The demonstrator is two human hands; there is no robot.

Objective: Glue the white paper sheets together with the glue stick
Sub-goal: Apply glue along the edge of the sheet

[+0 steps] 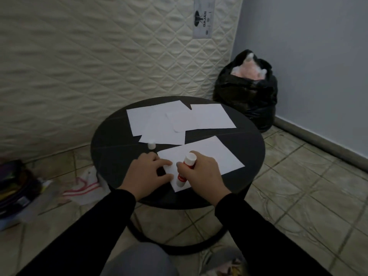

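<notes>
On the table [249, 140], a sheet [207, 154] is placed at 6 o'clock, a pile [159, 124] at 12, a cap [151, 145] between. A bag [247, 96] is set beyond, at 2 o'clock.

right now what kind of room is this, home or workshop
Most likely a room in a home, perhaps a spare or storage corner: a quilted mattress stands upright against the wall, a filled black rubbish bag sits in the corner, and the floor is tiled around a small round table.
</notes>
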